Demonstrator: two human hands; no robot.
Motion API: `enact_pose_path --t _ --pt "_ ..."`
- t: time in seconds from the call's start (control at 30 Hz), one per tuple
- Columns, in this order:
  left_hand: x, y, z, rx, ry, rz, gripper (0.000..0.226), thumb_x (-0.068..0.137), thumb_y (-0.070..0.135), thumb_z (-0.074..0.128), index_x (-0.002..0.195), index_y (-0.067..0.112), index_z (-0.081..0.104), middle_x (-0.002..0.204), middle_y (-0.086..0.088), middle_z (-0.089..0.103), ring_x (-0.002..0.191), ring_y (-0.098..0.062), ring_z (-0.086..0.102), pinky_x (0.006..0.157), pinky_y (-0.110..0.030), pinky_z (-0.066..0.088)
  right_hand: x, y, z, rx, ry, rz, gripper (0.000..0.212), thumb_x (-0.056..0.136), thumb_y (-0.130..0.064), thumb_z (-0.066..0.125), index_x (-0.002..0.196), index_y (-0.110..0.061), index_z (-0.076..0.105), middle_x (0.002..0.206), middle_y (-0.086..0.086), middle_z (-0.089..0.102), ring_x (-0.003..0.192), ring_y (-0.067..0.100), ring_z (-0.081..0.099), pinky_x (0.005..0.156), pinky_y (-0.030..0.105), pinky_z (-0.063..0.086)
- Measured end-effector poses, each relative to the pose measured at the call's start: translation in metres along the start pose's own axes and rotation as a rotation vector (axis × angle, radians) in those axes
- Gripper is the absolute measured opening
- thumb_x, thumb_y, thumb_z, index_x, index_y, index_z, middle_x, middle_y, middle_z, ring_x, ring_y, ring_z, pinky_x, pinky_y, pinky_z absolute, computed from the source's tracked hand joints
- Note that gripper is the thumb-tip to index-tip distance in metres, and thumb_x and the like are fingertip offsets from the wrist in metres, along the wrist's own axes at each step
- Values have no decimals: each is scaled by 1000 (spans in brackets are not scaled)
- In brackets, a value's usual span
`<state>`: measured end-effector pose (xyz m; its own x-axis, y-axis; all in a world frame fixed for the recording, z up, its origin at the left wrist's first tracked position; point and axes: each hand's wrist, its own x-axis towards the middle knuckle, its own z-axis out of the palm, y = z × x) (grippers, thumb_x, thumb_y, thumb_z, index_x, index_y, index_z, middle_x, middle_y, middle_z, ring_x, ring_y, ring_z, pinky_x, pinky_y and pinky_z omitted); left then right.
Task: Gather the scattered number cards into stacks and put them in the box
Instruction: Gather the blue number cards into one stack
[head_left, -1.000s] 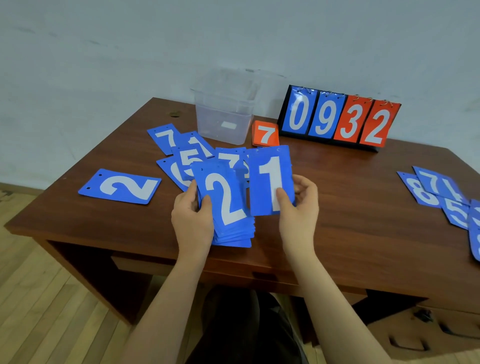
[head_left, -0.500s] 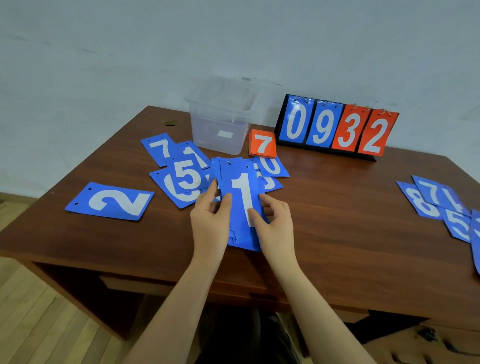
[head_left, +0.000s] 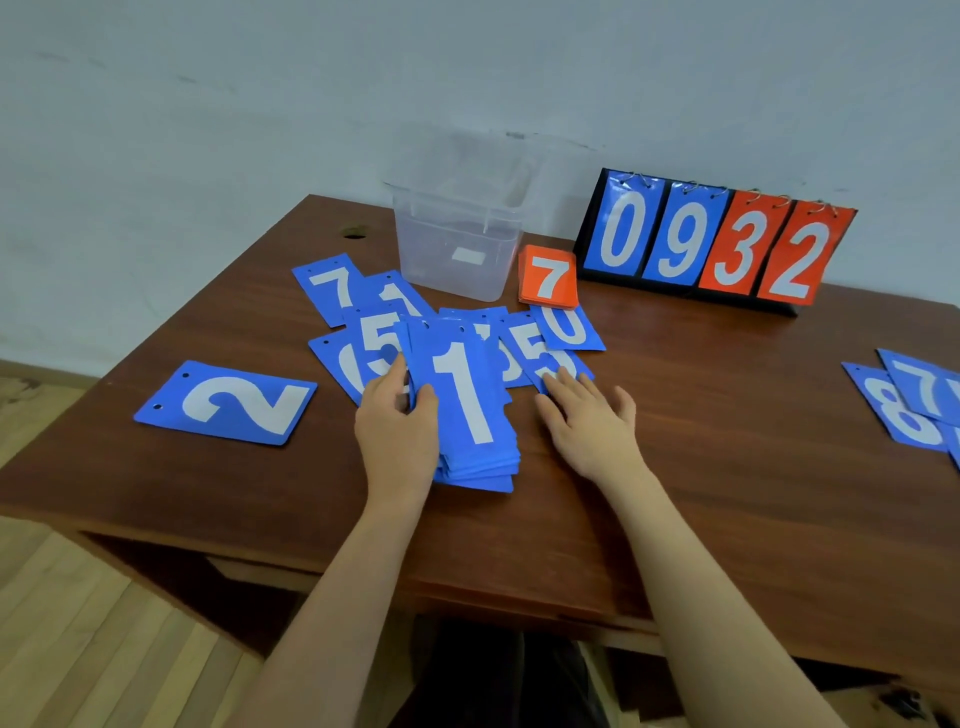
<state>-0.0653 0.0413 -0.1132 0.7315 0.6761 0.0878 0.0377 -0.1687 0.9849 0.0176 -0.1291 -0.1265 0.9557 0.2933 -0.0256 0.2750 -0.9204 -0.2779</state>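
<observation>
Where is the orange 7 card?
In the head view, the orange 7 card lies flat toward the back of the table, between the clear plastic box on its left and the flip scoreboard on its right.

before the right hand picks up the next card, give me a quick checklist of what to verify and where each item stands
1. Stack secured: ok, left hand grips its left edge, blue 1 on top.
2. Right hand free: ok, fingers straight, holding nothing.
3. Next card within reach: ok, fingertips rest on the blue 5 card.
4. That card free to lift: cannot tell, it overlaps neighbouring cards.
5. Stack edges squared: not ok, lower cards fan out at the near end.
6. Box ready: ok, open-topped behind the pile; no cards visible inside.
</observation>
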Motion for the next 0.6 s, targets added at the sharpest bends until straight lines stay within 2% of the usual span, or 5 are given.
enact_pose_path --t 0.13,0.3,0.37,0.47,0.6 --pt "-7 -2 5 -21 -36 -4 44 91 13 55 134 15 48 121 3 55 106 -11 56 80 -34 56 -32 11 0 -29 168 5 40 98 -46 34 133 -32 49 144 -12 43 135 11 32 110 41 7" --pt "-23 -4 13 -86 -79 -7 43 92 11 55 133 16 48 117 7 54 91 1 57 71 -21 53 -57 23 -6 108 298 94 27 94 -42 48 91 -23 66 97 -12 53 107 17 47 96 35 17" --pt "-28 -5 16 -99 -93 -2 42 92 11 54 133 16 48 118 6 55 90 2 57 68 -21 53 -57 25 -5 125 327 124 25 90 -42 53 102 -24 65 108 -9 54 111 16 46 97 36 18" --pt "-32 -6 17 -95 -99 8 42 92 12 55 133 19 48 118 6 55 91 1 58 66 -24 55 -50 24 -6 194 363 264 51 83 -49 61 125 -21 53 130 -1 44 123 21 37 104 40 21" --pt "-29 -6 13 -121 -87 -33 42 91 15 56 132 19 49 124 3 56 108 -11 58 70 -32 58 -40 16 -7 250 258 447 75 70 -65 66 125 -16 50 135 6 35 128 27 28 107 43 20"
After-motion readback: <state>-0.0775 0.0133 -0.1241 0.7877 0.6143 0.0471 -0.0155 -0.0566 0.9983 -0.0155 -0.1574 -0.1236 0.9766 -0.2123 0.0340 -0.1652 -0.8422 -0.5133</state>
